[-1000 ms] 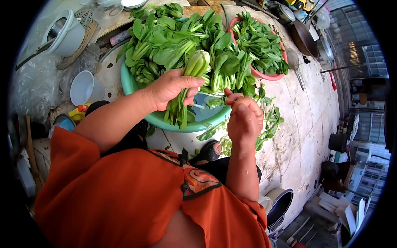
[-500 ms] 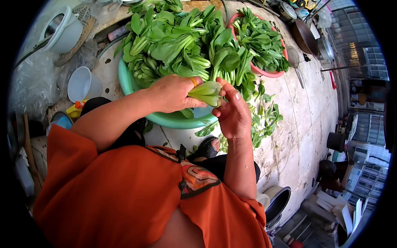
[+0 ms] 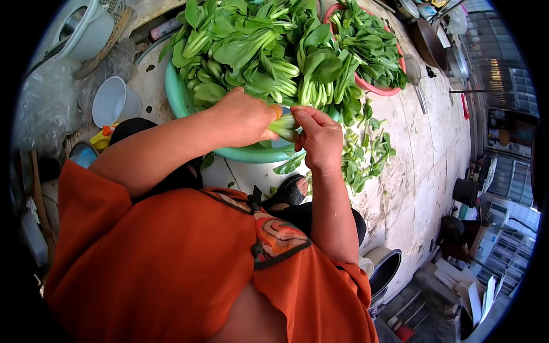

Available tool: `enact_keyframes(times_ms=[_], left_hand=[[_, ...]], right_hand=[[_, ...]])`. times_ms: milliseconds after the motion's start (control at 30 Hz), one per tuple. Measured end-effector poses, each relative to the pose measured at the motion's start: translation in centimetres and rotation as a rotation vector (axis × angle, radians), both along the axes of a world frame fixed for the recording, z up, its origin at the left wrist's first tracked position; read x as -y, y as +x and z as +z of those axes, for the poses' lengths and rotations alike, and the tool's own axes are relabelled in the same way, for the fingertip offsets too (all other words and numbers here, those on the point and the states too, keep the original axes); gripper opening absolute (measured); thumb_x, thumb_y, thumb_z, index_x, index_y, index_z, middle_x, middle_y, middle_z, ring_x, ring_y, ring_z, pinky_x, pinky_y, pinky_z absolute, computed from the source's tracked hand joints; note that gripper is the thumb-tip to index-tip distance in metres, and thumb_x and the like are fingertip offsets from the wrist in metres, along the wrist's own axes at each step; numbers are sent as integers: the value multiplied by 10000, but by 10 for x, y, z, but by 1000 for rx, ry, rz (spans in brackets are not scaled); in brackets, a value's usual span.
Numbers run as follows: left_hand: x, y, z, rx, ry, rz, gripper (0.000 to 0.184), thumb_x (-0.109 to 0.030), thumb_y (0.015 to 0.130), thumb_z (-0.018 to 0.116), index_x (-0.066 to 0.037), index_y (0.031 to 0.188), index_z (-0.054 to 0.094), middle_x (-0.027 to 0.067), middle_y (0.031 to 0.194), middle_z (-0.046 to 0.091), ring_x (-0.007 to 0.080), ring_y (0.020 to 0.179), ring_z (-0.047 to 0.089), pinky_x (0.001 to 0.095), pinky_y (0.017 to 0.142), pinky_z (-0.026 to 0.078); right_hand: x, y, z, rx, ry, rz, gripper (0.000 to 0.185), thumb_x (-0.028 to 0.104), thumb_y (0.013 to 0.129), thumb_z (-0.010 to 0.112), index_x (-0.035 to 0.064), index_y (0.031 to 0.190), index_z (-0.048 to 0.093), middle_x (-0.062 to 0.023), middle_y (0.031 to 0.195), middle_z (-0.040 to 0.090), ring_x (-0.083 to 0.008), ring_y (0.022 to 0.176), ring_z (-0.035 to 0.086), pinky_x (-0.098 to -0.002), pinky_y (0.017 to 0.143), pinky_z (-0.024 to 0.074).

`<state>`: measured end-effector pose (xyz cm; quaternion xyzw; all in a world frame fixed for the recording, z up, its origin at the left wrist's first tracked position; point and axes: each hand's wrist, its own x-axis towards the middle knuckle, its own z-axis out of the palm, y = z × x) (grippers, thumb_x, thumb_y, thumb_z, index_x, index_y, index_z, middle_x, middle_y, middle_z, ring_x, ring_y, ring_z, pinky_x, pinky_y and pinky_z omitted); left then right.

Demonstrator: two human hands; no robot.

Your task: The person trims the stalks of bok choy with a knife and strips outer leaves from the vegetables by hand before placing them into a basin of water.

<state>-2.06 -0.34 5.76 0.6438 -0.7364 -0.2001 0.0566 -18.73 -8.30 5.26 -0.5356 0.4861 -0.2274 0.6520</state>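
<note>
My left hand point(image 3: 245, 119) is wrapped round a head of bok choy point(image 3: 285, 127), over the near side of a green basin point(image 3: 229, 153). At the pale stem end, my right hand point(image 3: 321, 139) pinches with thumb and fingers. Most of the held leaves are hidden behind my left hand. A large heap of bok choy point(image 3: 240, 48) fills the basin just beyond both hands. Cut or torn leaves point(image 3: 366, 154) lie on the floor to the right of the basin.
A red basin point(image 3: 394, 90) of greens stands at the upper right, with a strainer point(image 3: 413, 71) beside it. To the left are a white tub point(image 3: 117, 103) and plastic bags point(image 3: 51, 120). Dark buckets point(image 3: 386, 268) stand at my lower right.
My left hand has turned over, knuckles up, and covers more of the bok choy. My right hand has closed in on the stem end. The view has shifted slightly.
</note>
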Motion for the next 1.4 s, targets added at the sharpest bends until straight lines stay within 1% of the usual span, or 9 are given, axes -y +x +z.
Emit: enact_keyframes(times_ms=[133, 267, 433, 500, 633, 667, 767, 1267, 1400], left_hand=[[0, -2, -6, 25, 65, 19, 406, -415, 837, 636, -68, 1047, 607, 110, 831, 680, 302, 763, 658, 444, 767, 434], [5, -9, -32, 221, 233, -71, 293, -337, 863, 551, -70, 958, 628, 115, 803, 672, 306, 737, 658, 466, 767, 435], [2, -11, -28, 101, 172, -10, 289, -314, 864, 543, -50, 953, 617, 120, 813, 677, 309, 751, 664, 479, 737, 459], [2, -10, -21, 105, 161, 39, 377, -275, 841, 602, -39, 1131, 556, 103, 830, 697, 278, 777, 684, 431, 697, 506], [7, -8, -18, 40, 148, 99, 422, -303, 828, 642, -12, 1119, 551, 120, 824, 694, 282, 779, 686, 400, 647, 526], [6, -9, -21, 14, 114, 130, 435, -319, 828, 648, -13, 1120, 548, 134, 835, 688, 295, 771, 679, 415, 665, 516], [6, -9, -28, 2, 4, 154, 446, -334, 824, 657, -14, 1113, 545, 144, 841, 680, 306, 754, 671, 429, 682, 505], [5, 6, -32, 61, -229, -23, 445, -319, 796, 695, -77, 1151, 580, 69, 881, 663, 246, 797, 647, 393, 735, 471], [5, 8, -25, 47, -197, -27, 426, -296, 777, 718, -108, 1137, 591, 71, 891, 665, 238, 836, 649, 393, 735, 472]], right_hand=[[-6, 4, -19, -221, -385, 74, 167, 143, 887, 637, -8, 922, 698, -54, 753, 660, -95, 496, 533, -250, 476, 464], [-25, 15, -22, -202, -594, 251, 113, 118, 816, 665, 29, 884, 679, -106, 762, 604, -213, 634, 604, -314, 630, 502], [-19, 7, -24, -66, -267, 176, 102, 60, 835, 628, 19, 925, 653, -75, 787, 596, -158, 668, 606, -285, 636, 516], [-10, 4, -16, 175, 238, -94, 169, -2, 843, 589, 11, 1010, 606, -47, 821, 582, -157, 710, 613, -296, 658, 547], [-2, -4, -20, 459, 365, -296, 287, -78, 830, 512, 20, 1099, 525, -49, 876, 565, -232, 825, 634, -390, 751, 573], [-1, -5, -18, 458, 360, -297, 287, -78, 830, 512, 20, 1099, 525, -49, 876, 565, -232, 825, 634, -390, 751, 573], [2, -6, -11, 655, 363, -437, 354, -53, 803, 479, 37, 1145, 483, -122, 1141, 485, -447, 1102, 513, -544, 956, 462], [11, -23, -5, 820, 457, -446, 531, 106, 761, 557, 44, 1267, 410, -166, 1375, 288, -549, 1214, 415, -622, 938, 414], [10, -27, -4, 838, 407, -281, 522, 96, 751, 569, 48, 1257, 449, -145, 1325, 441, -498, 1199, 464, -537, 947, 427]])
